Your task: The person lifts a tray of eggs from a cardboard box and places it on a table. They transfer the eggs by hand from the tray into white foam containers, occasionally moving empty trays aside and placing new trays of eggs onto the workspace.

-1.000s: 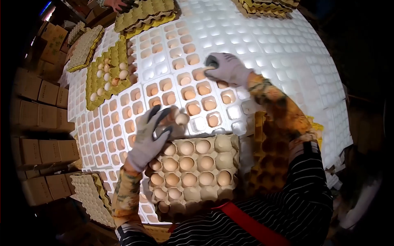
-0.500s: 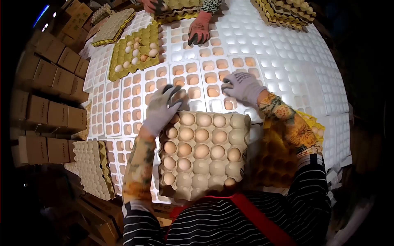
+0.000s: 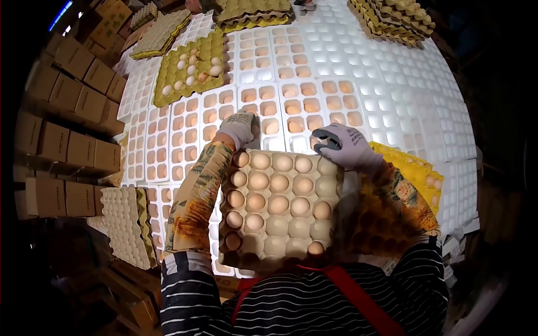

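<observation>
A pulp egg tray point(image 3: 277, 225) partly filled with brown eggs point(image 3: 278, 204) lies in front of me on the white foam egg inserts point(image 3: 232, 95). My left hand point(image 3: 239, 127), in a light glove, reaches just past the tray's far left corner over the foam cells. Its fingers point down and are mostly hidden. Above the cells by the tray's far right corner is my right hand point(image 3: 346, 147), also gloved. Its dark-tipped fingers are curled together, and whatever may be between them is hidden.
An olive tray point(image 3: 202, 47) with several eggs sits on the inserts at far left. Tray stacks point(image 3: 392, 19) stand at the back. A yellow tray point(image 3: 412, 173) is under my right forearm. Cardboard boxes point(image 3: 70, 140) line the left side.
My left hand has moved right and its fingers have turned down. My right hand has come down and nearer the tray, its fingers curling. The co-worker's red-gloved hand has withdrawn at the back.
</observation>
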